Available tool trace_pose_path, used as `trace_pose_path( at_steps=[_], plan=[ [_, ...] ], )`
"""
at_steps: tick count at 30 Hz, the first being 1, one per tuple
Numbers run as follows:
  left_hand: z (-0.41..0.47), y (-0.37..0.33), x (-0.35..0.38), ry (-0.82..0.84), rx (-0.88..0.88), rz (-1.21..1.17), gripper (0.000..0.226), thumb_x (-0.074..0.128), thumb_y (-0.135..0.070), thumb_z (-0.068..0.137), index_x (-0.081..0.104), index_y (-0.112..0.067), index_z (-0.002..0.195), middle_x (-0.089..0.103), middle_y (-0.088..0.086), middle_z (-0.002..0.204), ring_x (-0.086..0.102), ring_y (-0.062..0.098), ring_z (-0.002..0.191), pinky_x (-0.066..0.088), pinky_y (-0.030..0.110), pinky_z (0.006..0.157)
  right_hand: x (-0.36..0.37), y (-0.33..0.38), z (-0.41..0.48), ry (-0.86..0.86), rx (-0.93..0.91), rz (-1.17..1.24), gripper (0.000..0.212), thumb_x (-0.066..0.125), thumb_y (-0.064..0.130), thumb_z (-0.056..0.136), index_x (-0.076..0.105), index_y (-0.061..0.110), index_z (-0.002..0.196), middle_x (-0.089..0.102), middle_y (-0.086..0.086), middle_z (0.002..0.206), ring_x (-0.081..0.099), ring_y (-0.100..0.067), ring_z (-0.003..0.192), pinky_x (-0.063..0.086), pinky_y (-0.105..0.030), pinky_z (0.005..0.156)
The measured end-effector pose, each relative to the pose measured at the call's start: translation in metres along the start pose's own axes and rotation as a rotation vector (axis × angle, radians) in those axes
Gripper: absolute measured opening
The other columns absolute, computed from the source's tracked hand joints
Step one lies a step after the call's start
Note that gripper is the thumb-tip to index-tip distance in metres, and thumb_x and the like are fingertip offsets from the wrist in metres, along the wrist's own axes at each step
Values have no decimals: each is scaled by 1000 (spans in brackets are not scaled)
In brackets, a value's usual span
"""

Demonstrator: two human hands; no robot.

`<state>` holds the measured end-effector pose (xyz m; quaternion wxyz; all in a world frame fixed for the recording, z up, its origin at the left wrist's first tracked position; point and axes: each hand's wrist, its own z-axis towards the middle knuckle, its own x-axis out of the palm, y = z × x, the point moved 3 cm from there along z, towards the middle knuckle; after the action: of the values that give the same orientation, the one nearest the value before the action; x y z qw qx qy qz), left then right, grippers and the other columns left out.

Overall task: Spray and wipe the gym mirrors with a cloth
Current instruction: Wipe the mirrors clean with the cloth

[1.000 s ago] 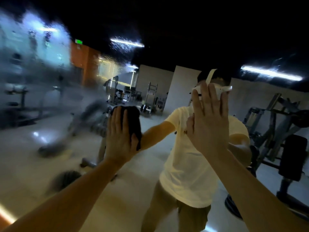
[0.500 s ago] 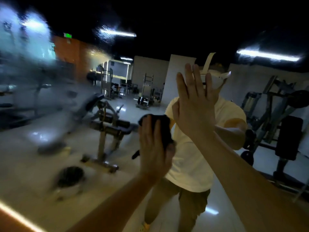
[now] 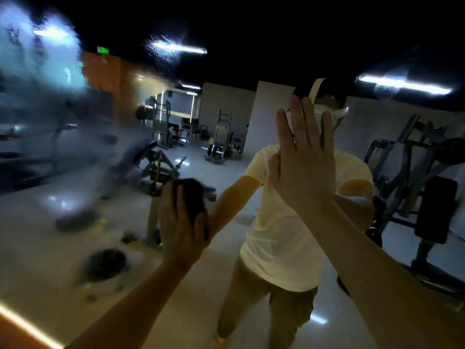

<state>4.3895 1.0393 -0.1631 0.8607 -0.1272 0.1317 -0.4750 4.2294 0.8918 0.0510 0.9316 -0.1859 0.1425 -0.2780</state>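
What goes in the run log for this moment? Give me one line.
step: wipe | left hand: presses dark cloth on mirror | right hand: open, flat on mirror | spray film: upper left, unwiped

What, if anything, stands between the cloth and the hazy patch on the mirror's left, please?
Nothing visible does. The left hand presses the dark cloth flat on the mirror, and only bare glass lies between it and the hazy patch up to the left. The right hand rests on the glass to the right.

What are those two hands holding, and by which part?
The left hand presses a dark cloth against the mirror, palm and fingers over its lower left. The right hand holds nothing; its fingers are straight.
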Motion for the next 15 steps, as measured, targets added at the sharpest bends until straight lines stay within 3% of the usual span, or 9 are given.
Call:
trace_pose_path(
  at_steps=[4,9,11,15],
  plan=[
    [3,14,4,-85,-571,-68,71,31,-42,108,25,8,159,27,35,163,31,51,149,28,61,122,5,0,1,-60,8,-34,65,49,22,98,34,2,158,21,-21,168,20,-38,156,8,-58,127],
    [-7,-41,5,-46,-728,-138,73,32,-47,105,22,-5,164,22,21,169,27,43,154,28,59,124,-1,2,0,-6,8,0,63,39,23,100,29,4,160,17,-20,169,15,-37,158,10,-59,127],
    [-19,-69,8,22,-707,-188,75,36,-48,104,19,-6,164,18,21,170,23,42,156,26,62,124,-5,1,-1,2,11,-4,64,36,23,100,29,4,160,18,-19,169,15,-36,158,9,-58,127],
    [-57,-141,22,91,-228,-195,66,40,-44,109,20,-6,159,15,34,168,12,49,158,20,67,124,-10,1,0,-2,12,18,63,34,23,99,32,4,159,21,-19,169,17,-36,157,9,-57,128]
  ],
)
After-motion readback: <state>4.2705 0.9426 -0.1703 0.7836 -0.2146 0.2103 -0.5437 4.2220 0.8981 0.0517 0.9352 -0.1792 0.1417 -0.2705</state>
